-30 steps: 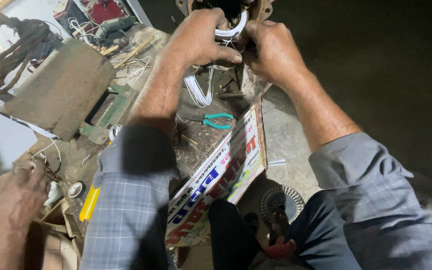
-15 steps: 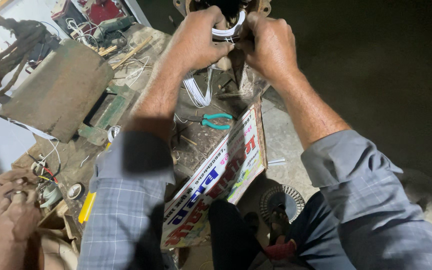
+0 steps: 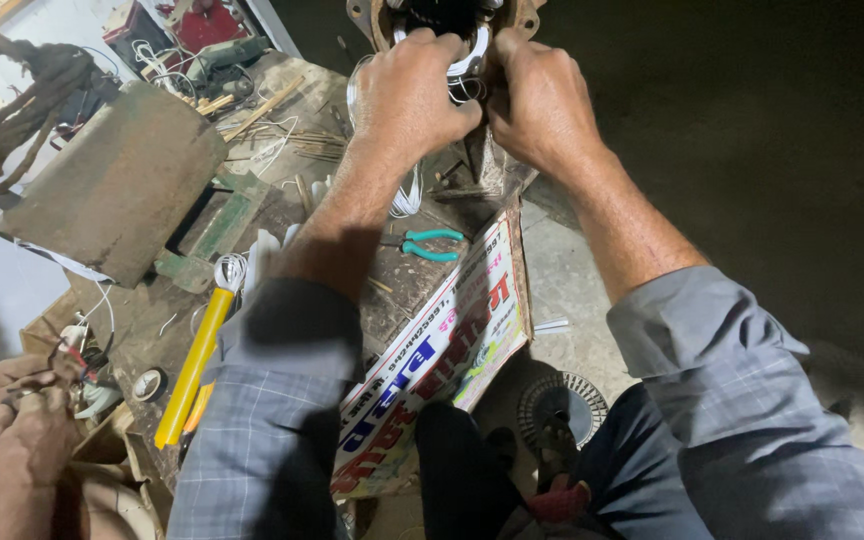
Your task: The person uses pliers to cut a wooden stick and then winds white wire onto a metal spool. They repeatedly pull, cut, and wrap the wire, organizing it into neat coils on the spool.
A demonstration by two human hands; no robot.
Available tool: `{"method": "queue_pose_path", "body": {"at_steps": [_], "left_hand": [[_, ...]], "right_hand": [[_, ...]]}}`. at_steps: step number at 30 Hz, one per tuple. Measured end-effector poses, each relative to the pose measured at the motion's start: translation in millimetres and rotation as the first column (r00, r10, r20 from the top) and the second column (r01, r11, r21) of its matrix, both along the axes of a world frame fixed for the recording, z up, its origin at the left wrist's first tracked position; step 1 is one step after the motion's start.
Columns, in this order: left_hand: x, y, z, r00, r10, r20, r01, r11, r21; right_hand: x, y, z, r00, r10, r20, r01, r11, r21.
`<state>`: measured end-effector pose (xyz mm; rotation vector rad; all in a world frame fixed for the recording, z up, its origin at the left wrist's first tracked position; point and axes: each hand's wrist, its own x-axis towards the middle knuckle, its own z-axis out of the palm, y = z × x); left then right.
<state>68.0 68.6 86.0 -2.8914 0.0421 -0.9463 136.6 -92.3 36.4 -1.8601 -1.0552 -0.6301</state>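
white winding wire (image 3: 464, 62) gripped by left hand (image 3: 414, 92) and right hand (image 3: 540, 100) at motor housing (image 3: 377, 20); best pressed evenly, without kinks.

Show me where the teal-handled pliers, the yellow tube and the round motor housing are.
teal-handled pliers (image 3: 430, 245): head view, on the teal handles.
yellow tube (image 3: 192, 365): head view, mid-length of the tube.
round motor housing (image 3: 380, 22): head view, on its rusty left rim, above the left hand (image 3: 414, 92).

Hands: two own (image 3: 414, 95) (image 3: 540, 100), one other's (image 3: 22, 450)
Pliers (image 3: 424, 244): one
Yellow tube (image 3: 192, 365): one
Printed board (image 3: 442, 355): one
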Motion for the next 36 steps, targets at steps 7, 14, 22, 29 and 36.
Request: {"method": "queue_pose_path", "body": {"at_steps": [7, 14, 22, 29, 36], "left_hand": [[-3, 3, -4, 0.996, -0.028, 0.081, 0.027, 1.0, 0.005], [-13, 2, 7, 0.997, -0.051, -0.05, 0.055, 0.996, 0.068], [-8, -5, 14, 0.99, 0.014, -0.142, 0.002, 0.994, 0.11], [-2, -3, 4, 0.997, -0.071, -0.004, 0.07, 0.979, 0.19], [-6, -1, 6, 0.994, -0.105, 0.013, 0.101, 0.979, 0.177]], "right_hand": [[-1, -7, -16, 0.969, 0.038, 0.244, -0.074, 0.987, 0.14], [8, -1, -16, 0.995, 0.03, 0.092, -0.044, 0.986, 0.159], [3, 7, -9, 0.996, -0.009, -0.093, 0.025, 0.985, 0.173], [4, 8, -6, 0.996, -0.075, -0.049, 0.081, 0.987, 0.141], [6, 7, -8, 0.998, -0.034, 0.049, 0.022, 0.975, 0.223]]}}
